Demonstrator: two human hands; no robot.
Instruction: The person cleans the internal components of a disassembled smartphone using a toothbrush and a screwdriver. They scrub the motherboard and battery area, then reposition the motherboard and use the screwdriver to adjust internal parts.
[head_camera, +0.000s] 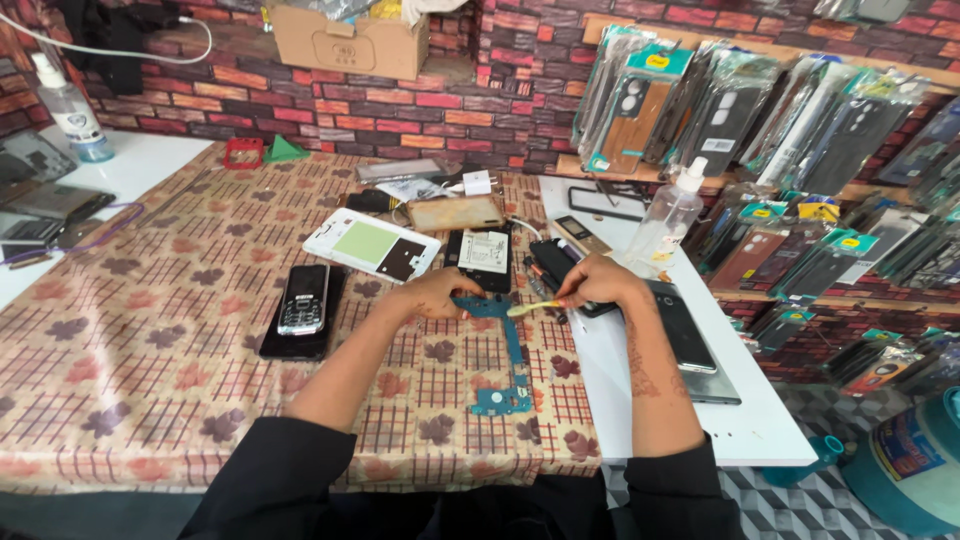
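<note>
1. Both arms wear loose black sleeves, pushed up so the forearms are bare.
2. The left hand (432, 296) carries dark patterned drawing near the wrist.
3. The right hand (598, 283) has similar dark patterned markings running down the inside of its forearm.

A phone repair shop: packaged phone cases (700, 110) racked on the wall, opened phones (372, 245) on the table (130, 340)

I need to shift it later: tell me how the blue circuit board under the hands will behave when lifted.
The blue circuit board looks thin and flat, so probably light. Its long narrow middle strip suggests it could flex or snap if lifted by one end. Lying flat on the patterned tablecloth, it should not roll.
</note>
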